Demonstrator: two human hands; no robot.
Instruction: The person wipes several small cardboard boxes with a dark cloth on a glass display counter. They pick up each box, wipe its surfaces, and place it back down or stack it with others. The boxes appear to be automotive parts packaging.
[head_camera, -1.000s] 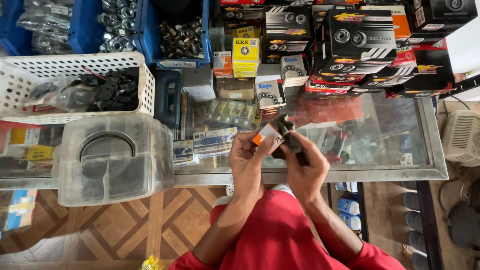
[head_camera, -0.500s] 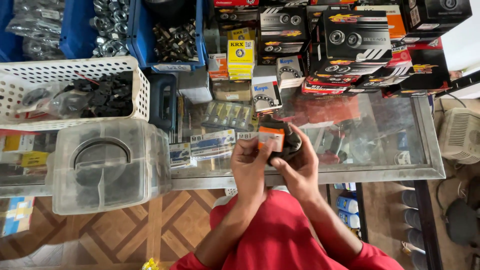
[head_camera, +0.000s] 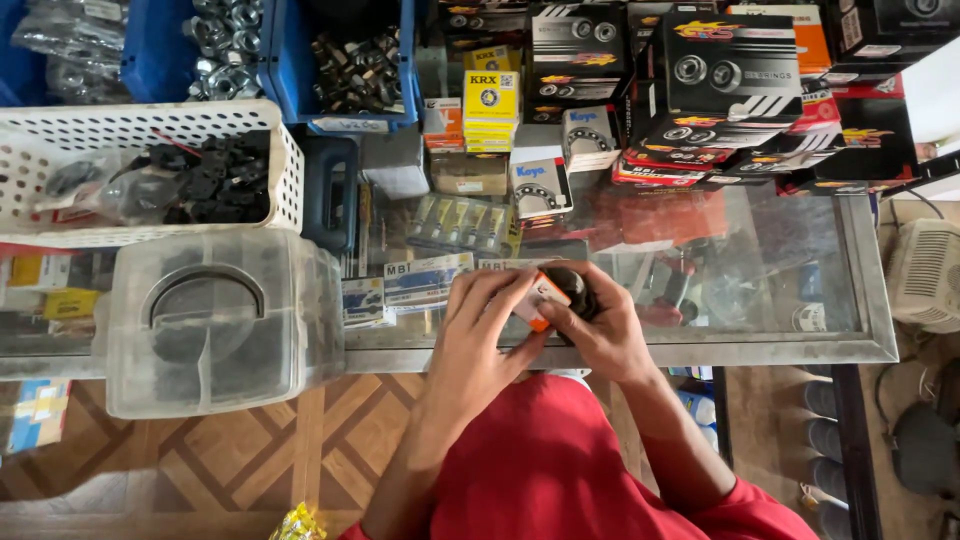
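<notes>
Nearest, red-sleeved arms rise from the bottom edge over a wooden parquet floor (head_camera: 200, 470). Left hand (head_camera: 485, 325): fingers curled closed around a small orange-and-white box (head_camera: 540, 298), thumb side against its flap. Right hand (head_camera: 600, 335): fingers wrapped round a dark round part (head_camera: 572, 290), which touches the box's open end; how far in it sits cannot be told. Both hands are held together just above the front edge of the glass-topped surface (head_camera: 760, 280), near its middle.

On the surface, left: a clear plastic tub (head_camera: 215, 320) with a curved handle in its lid, overhanging the front edge. Behind it, a white lattice basket (head_camera: 150, 125) holding black parts and bagged items. Centre: flat printed packets (head_camera: 425, 280) just beside the left hand, then small cartons, among them a yellow box (head_camera: 492, 100).

Farthest row: blue bins (head_camera: 340, 60) of metal nuts and fittings at left and centre; stacked black and red cartons (head_camera: 730, 80) at right.
</notes>
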